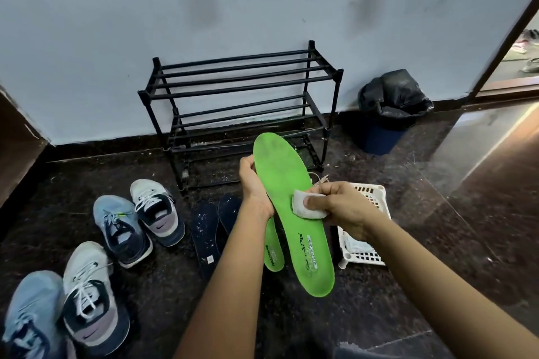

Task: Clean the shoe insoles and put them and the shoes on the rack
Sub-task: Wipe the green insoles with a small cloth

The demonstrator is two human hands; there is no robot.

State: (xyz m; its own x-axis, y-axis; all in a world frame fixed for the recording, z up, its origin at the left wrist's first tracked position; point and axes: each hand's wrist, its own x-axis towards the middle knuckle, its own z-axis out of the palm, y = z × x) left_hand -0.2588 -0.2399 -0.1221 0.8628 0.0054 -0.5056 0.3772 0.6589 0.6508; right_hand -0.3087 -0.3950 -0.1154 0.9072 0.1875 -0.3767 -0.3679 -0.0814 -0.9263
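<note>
Head view: the left hand (pixel 256 186) curls its fingers round the far edge of a long green foam insole (pixel 284 172), holding it up off the floor. The right hand (pixel 342 207) pinches a small folded white wipe (pixel 300 205) between thumb and fingers and presses it on the insole's middle. Wiping looks to be the step in hand. Next, the wipe likely needs to travel toward the printed heel, nearer than the right fingers. The black tubular metal rack (pixel 239 86) stands beyond both sets of fingertips.

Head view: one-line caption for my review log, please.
Left hand holds a green insole while the right hand wipes it with a white cloth, black shoe rack behind.
</note>
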